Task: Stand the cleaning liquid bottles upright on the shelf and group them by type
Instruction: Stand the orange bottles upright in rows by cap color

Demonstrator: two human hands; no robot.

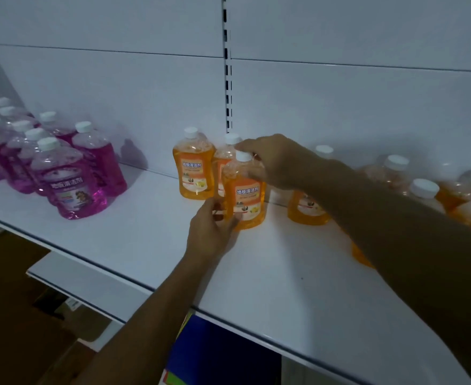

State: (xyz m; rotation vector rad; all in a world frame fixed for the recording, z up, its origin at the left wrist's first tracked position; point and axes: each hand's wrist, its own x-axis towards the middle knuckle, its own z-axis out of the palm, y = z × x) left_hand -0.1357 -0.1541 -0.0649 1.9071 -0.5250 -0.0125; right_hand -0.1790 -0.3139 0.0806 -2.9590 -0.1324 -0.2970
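An orange cleaning liquid bottle (246,198) with a white cap stands upright on the white shelf (145,234). My right hand (273,162) grips its neck and shoulder from the right. My left hand (212,232) holds its lower left side with curled fingers. Two more orange bottles stand just behind it, one (194,170) to the left and one (223,162) partly hidden. Several purple bottles (65,179) stand upright in a cluster at the left. More orange bottles (306,209) lie behind my right forearm at the right, partly hidden.
The shelf's white back panel has a slotted upright (228,79) in the middle. Bare shelf surface lies between the purple cluster and the orange bottles and along the front edge. A lower shelf (76,284) and a blue package (214,354) show below.
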